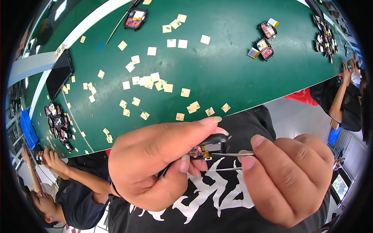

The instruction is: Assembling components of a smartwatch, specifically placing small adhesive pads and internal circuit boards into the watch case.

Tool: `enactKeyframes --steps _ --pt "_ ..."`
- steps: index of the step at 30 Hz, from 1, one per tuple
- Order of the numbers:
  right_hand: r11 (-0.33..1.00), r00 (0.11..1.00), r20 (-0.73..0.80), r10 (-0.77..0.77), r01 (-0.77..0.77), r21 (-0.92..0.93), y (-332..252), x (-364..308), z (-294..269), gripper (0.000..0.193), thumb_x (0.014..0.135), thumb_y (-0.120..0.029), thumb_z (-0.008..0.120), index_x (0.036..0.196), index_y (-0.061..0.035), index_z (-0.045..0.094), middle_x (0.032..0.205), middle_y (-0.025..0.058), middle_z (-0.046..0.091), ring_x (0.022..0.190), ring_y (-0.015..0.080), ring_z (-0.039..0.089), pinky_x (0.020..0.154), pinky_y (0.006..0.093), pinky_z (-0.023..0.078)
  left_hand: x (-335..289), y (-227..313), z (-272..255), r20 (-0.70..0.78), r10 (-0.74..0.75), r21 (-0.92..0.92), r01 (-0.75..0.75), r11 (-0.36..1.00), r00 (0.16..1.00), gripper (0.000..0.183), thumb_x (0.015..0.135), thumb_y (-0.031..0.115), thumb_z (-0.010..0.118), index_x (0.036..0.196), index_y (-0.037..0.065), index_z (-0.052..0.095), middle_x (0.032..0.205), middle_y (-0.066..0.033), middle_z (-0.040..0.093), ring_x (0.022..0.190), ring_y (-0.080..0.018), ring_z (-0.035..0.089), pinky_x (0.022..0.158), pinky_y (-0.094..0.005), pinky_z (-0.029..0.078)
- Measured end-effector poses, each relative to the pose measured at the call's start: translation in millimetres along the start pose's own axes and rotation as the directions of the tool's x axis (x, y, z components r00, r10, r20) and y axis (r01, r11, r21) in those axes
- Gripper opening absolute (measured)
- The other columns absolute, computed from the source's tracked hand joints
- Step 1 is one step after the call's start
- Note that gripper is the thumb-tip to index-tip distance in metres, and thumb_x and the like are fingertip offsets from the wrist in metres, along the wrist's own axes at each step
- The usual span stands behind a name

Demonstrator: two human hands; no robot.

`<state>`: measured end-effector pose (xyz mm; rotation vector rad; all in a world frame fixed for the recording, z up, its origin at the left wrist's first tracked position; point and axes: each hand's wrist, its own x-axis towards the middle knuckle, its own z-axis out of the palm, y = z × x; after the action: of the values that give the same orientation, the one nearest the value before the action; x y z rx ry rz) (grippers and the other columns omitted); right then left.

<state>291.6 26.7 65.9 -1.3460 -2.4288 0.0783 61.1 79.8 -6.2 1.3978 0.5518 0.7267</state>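
Held in front of my chest, a small black device housing (220, 142) shows a red circuit board (197, 151) inside, with a little gold-coloured connector at its edge. My left hand (155, 163) is closed around this housing, thumb on top and fingers below. In my right hand (289, 174) I pinch a pair of metal tweezers (229, 154). Their two tips stand apart and point left; the upper tip is close to the connector, and I cannot tell if it touches. Most of the housing is hidden by my left hand.
Many small cream square stickers (168, 88) lie scattered over the green table (225, 73). Opened devices (265, 49) sit toward the back right, another (135, 19) at the back left. Piles of devices (58, 126) are at both ends. A black tablet-like slab (60, 73) is left. Co-workers (79, 194) sit either side.
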Motion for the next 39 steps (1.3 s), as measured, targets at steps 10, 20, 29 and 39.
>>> enactKeyframes --steps 10,20,29,39 --pt "0.924 0.879 -0.287 -0.381 0.354 -0.141 20.0 -8.3 35.8 0.027 0.069 -0.012 0.068 0.091 0.0014 0.071 0.085 0.0145 0.071 0.067 0.0192 0.068 0.052 0.0253 0.053 -4.9 -1.3 0.4 0.043 0.112 0.088 -0.116 0.989 0.993 0.057 0.084 -0.015 0.046 0.141 -0.013 0.049 0.110 -0.0370 0.069 0.079 -0.0272 0.077 0.066 -0.0298 0.064" --pt "0.998 0.999 -0.039 0.031 -0.029 0.060 -17.4 0.2 13.9 0.020 0.071 -0.012 0.073 0.090 -0.0050 0.068 0.081 0.0106 0.073 0.056 0.0149 0.059 0.053 0.0299 0.034 -6.6 -1.9 1.4 0.050 0.132 0.082 -0.136 0.987 0.990 0.059 0.082 -0.017 0.045 0.140 -0.013 0.049 0.107 -0.0375 0.070 0.083 -0.0310 0.078 0.068 -0.0317 0.065" --pt "0.986 0.991 -0.098 -0.086 0.098 0.131 -6.4 -2.4 22.0 0.017 0.065 -0.006 0.073 0.080 -0.0032 0.067 0.073 0.0088 0.069 0.051 0.0143 0.056 0.044 0.0258 0.030 -11.6 1.5 4.1 0.060 0.080 0.081 -0.085 0.993 0.995 0.057 0.081 -0.019 0.042 0.136 -0.013 0.055 0.108 -0.0360 0.070 0.088 -0.0348 0.077 0.069 -0.0312 0.066" --pt "0.994 0.988 -0.130 -0.087 0.094 0.049 -11.2 -6.9 19.9 0.020 0.066 -0.007 0.072 0.084 -0.0018 0.067 0.075 0.0118 0.069 0.052 0.0151 0.053 0.048 0.0298 0.027 -9.2 4.3 7.1 0.040 0.092 0.106 -0.096 0.990 0.995 0.057 0.081 -0.020 0.041 0.136 -0.012 0.056 0.109 -0.0350 0.071 0.085 -0.0305 0.078 0.069 -0.0295 0.065"
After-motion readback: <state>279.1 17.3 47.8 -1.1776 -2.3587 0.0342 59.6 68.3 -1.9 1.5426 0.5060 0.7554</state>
